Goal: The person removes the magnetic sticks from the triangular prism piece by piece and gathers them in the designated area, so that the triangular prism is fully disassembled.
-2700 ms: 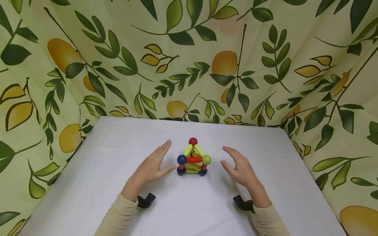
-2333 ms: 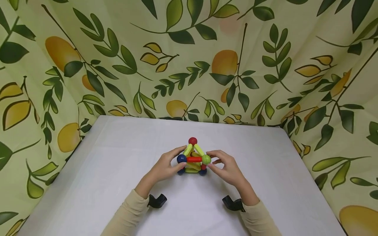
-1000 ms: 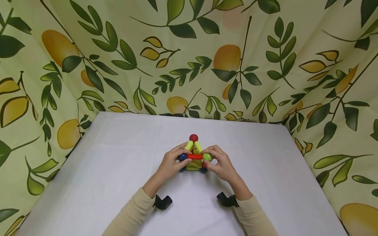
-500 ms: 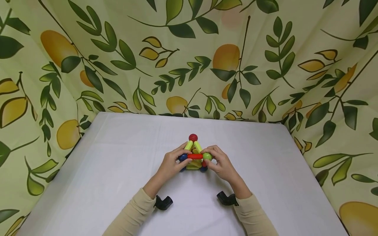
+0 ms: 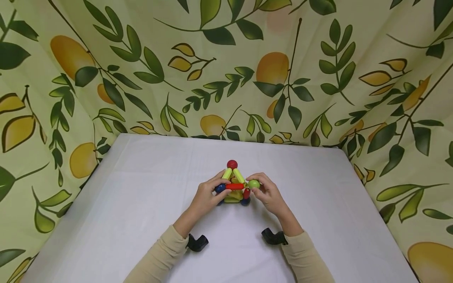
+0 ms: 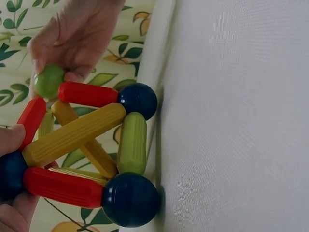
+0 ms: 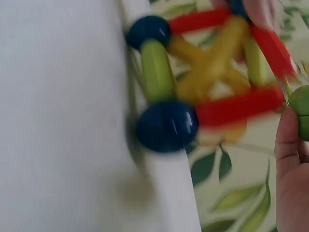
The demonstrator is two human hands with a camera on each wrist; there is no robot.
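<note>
A magnetic stick-and-ball structure stands on the white table in the head view, with a red ball (image 5: 232, 164) at its far end and a red stick (image 5: 235, 186) across its near top edge. My left hand (image 5: 204, 196) pinches the upper blue ball (image 6: 10, 175) between thumb and fingers. Between the thumb and fingers of my right hand (image 5: 271, 197) is the light green ball (image 5: 253, 184), slightly apart from the stick ends. In the right wrist view, a gap shows between the green ball (image 7: 300, 108) and the red sticks. Yellow sticks (image 6: 75, 135) cross the structure's side.
The structure's lower blue balls (image 6: 131, 199) rest on the white-covered table (image 5: 159, 165). A leaf-and-fruit patterned curtain (image 5: 226, 51) surrounds the table at the back and sides. Black wrist mounts (image 5: 198, 243) stick out inward from both sleeves.
Both hands came in from the sides and took hold of the upper blue and green balls. Since half a second ago, the right hand has pulled the green ball off to the right.
</note>
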